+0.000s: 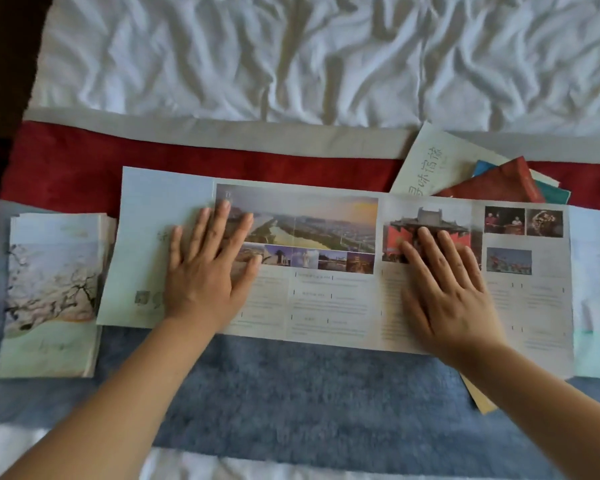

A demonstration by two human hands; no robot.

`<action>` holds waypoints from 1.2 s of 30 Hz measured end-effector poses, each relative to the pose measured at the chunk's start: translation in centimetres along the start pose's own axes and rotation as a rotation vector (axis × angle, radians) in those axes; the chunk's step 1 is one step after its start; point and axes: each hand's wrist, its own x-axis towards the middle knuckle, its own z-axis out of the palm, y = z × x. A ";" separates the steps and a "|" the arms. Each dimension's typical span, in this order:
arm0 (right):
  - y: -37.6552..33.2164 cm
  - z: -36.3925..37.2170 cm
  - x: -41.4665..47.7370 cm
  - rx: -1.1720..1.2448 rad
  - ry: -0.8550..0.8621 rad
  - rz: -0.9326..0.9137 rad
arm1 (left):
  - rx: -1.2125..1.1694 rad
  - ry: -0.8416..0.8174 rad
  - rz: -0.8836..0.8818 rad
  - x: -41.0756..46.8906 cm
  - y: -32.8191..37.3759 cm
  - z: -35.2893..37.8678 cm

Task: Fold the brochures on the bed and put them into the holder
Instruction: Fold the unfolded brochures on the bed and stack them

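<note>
My left hand [207,271] and right hand [447,289] press flat, fingers straight and spread, on the unfolded brochure [333,299], a folded stack [49,292] left of my left hand.

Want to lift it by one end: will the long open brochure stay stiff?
Likely floppy: the open brochure is a long thin sheet with creases, so it may sag there. Probably light, being mere paper.

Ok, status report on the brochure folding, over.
Left hand, right hand open, flat on the long brochure, spread wide on the bed. Folded stack beside it, left. Holder not in view.
</note>
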 end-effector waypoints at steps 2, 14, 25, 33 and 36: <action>-1.3 -0.2 0.2 0.012 -0.018 0.044 | -0.008 0.000 -0.010 -1.0 -1.7 0.0; -18.3 2.7 5.6 0.077 -0.111 0.035 | -0.124 0.071 -0.013 -2.3 -3.9 1.2; -22.0 4.6 6.9 -0.006 -0.090 0.032 | -0.159 0.082 0.000 -2.6 -4.8 1.2; -22.1 4.8 6.9 -0.011 -0.080 0.026 | -0.107 0.089 -0.132 -3.6 -5.8 1.2; -22.1 4.4 6.9 -0.005 -0.107 0.029 | -0.104 0.089 -0.179 -3.5 -5.5 1.2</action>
